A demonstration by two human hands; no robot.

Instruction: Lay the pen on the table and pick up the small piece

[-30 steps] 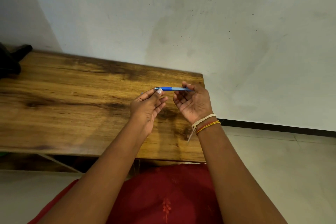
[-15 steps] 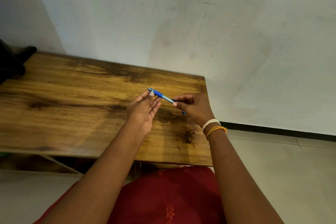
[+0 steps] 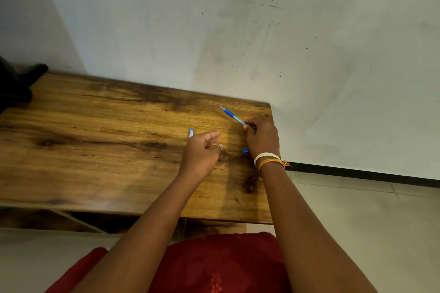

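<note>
My right hand (image 3: 262, 138) grips a blue pen (image 3: 232, 115) over the right end of the wooden table (image 3: 95, 138). The pen's tip points up and to the left, and its blue rear end sticks out below my palm. White and orange bands circle that wrist. My left hand (image 3: 202, 150) hovers just left of the right one with its fingers loosely curled, and I see nothing in it. A small blue and white piece (image 3: 191, 132) lies on the table just beyond the left fingers.
A black object (image 3: 14, 88) sits at the table's far left corner. The table stands against a pale wall (image 3: 238, 31), and tiled floor (image 3: 369, 221) lies to the right. Red cloth (image 3: 214, 266) covers my lap below the table's front edge.
My left hand has let go of the pen and drawn back to the left. My right hand alone now holds it, tip swung up and left. The small blue and white piece has come into view.
</note>
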